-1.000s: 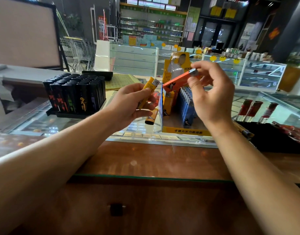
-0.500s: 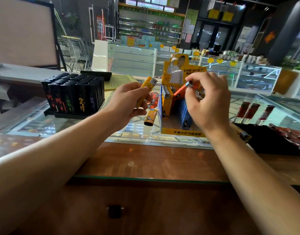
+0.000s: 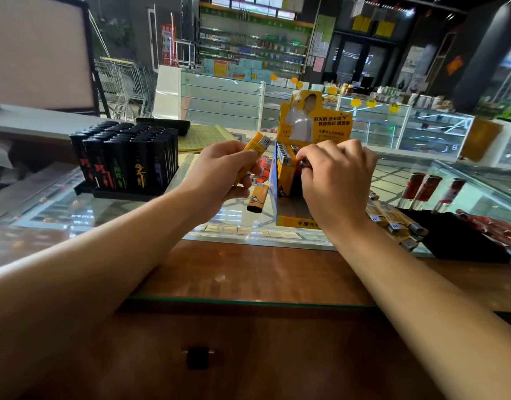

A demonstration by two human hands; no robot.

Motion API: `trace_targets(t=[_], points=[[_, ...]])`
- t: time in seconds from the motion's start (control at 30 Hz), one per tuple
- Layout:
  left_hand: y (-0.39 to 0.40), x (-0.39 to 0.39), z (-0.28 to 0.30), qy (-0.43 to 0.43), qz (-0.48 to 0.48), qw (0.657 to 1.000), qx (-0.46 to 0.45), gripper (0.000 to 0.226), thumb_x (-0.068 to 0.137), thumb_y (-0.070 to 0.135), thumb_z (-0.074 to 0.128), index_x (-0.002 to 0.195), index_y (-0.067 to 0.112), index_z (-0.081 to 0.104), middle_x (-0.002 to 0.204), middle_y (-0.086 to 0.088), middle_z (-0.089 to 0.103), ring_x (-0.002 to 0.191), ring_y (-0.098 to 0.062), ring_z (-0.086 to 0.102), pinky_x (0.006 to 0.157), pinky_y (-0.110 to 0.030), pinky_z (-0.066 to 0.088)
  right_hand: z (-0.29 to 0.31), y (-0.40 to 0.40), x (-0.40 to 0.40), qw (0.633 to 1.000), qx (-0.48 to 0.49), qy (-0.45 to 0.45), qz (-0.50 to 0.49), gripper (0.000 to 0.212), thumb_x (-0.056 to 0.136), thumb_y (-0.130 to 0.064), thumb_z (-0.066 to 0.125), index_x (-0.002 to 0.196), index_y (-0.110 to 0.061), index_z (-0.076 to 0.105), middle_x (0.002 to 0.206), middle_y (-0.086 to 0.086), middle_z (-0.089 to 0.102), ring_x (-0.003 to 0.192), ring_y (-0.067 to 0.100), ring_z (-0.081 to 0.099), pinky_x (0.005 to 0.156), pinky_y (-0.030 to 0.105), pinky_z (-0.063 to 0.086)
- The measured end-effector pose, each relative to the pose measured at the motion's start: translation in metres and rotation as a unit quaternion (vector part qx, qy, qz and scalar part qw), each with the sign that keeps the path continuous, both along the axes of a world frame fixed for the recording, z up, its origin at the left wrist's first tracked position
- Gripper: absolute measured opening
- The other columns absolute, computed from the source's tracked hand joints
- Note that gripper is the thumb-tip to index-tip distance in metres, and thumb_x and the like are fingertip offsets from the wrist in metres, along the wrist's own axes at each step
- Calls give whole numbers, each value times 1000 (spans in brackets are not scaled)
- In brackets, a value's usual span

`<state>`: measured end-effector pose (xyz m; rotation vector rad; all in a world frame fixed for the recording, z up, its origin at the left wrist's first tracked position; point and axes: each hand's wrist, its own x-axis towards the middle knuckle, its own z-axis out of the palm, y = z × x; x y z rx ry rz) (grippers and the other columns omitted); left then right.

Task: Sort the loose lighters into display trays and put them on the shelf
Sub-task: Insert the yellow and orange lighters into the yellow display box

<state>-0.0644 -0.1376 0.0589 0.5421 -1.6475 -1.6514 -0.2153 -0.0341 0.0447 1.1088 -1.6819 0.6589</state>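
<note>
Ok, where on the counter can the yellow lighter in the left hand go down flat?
Bare glass lies between the black lighter tray and the loose yellow lighter. The wooden strip nearer the person is bare too. Right of the yellow display box it is crowded with loose lighters.

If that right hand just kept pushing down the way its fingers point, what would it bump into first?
Most likely the lighters standing inside the yellow display tray. The right hand is curled over the tray's opening, fingertips pointing down at the row of lighters. How deep the fingertips already sit is unclear.
</note>
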Motion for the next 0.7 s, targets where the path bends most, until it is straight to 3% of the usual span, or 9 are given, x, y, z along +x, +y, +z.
trace_targets(t=[0.27, 0.5, 0.7], points=[[1, 0, 0, -4, 4, 1000, -3, 10, 97, 13, 57, 96, 6, 63, 69, -2, 65, 57, -14, 52, 54, -28, 50, 2, -3, -3, 999, 13, -22, -44, 13, 85, -15, 62, 92, -22, 70, 86, -5, 70, 88, 26, 52, 80, 37, 26], [1, 1, 0, -15, 4, 1000, -9, 11, 97, 11, 56, 98, 5, 64, 70, -2, 67, 57, -14, 52, 52, -26, 49, 6, 1, -3, 987, 126, -62, -75, 38, 82, -28, 61, 120, -28, 66, 126, -2, 63, 112, 31, 46, 91, 40, 28], [1, 1, 1, -24, 4, 1000, -16, 11, 98, 12, 56, 94, 8, 65, 69, 0, 67, 57, -13, 53, 54, -26, 50, 12, 2, -6, 984, 137, -75, -89, 37, 81, -31, 62, 116, -22, 65, 121, -1, 62, 111, 30, 45, 92, 42, 33]])
